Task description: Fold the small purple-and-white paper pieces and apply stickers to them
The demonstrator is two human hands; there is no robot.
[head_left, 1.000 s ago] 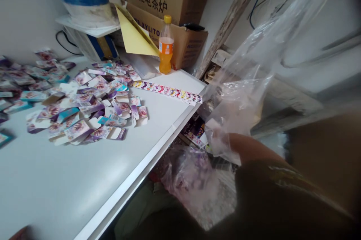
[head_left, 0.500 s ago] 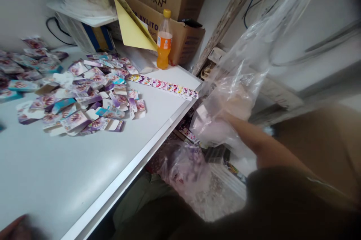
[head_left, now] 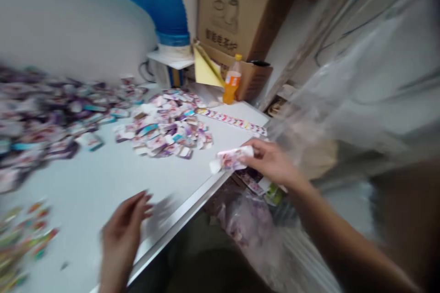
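Observation:
My right hand (head_left: 271, 160) grips a small printed carton (head_left: 231, 159), white and pink with pale flaps, just above the table's right edge. The thumb and fingers close on its right end. Low over the white table (head_left: 165, 187) hovers my left hand (head_left: 125, 224), fingers loosely bent and apart, with nothing seen in it; motion blurs it somewhat. Beyond both hands lies a heap of similar small cartons (head_left: 165, 128), several with flaps open. A strip of colourful printed stickers (head_left: 233, 122) lies flat to the right of that heap.
A larger pile of cartons (head_left: 37, 123) spreads along the left. Colourful small packets (head_left: 30, 238) lie at lower left. An orange drink bottle (head_left: 232, 83) and cardboard boxes (head_left: 233, 18) stand behind. Clear plastic bags (head_left: 254, 229) hang or lie beyond the table's edge.
My right hand has come out of the hanging plastic bag and over the table edge with a carton. My left hand has moved further into view. The view has swung left.

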